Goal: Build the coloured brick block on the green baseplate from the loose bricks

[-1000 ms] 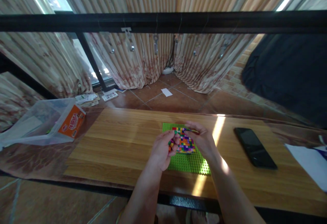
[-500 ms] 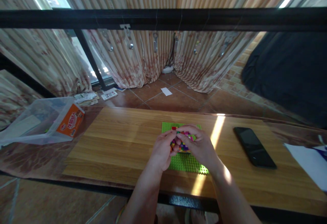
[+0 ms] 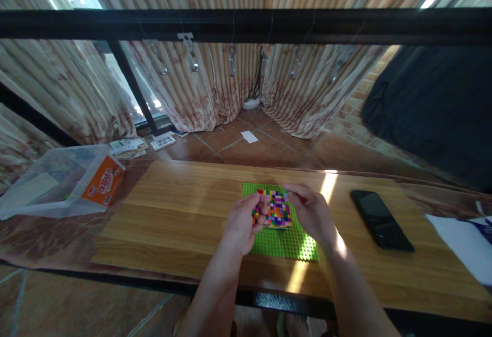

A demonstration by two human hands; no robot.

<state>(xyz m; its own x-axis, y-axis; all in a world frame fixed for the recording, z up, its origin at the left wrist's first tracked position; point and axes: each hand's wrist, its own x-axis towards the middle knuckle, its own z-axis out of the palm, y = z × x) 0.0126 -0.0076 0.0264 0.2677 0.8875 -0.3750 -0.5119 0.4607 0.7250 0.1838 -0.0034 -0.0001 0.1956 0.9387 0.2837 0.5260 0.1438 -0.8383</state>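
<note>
A green studded baseplate lies on the wooden board, with a block of many small multicoloured toy bricks built up on it. My left hand is at the block's left side, its fingers curled around several small toy bricks, orange and other colours. Over the block's upper right corner, my right hand has thumb and forefinger drawn together. Whatever may be between those fingertips is too small to make out. My left fingers hide the block's left edge.
A black phone and white paper lie to the right. At the left stands a clear plastic bin with an orange label. The wooden board rests on a table; a black rail crosses in front of the curtains.
My right hand has moved right, away from my left fingers, uncovering more of the brick block. My left hand has shifted slightly left and remains curled around the bricks.
</note>
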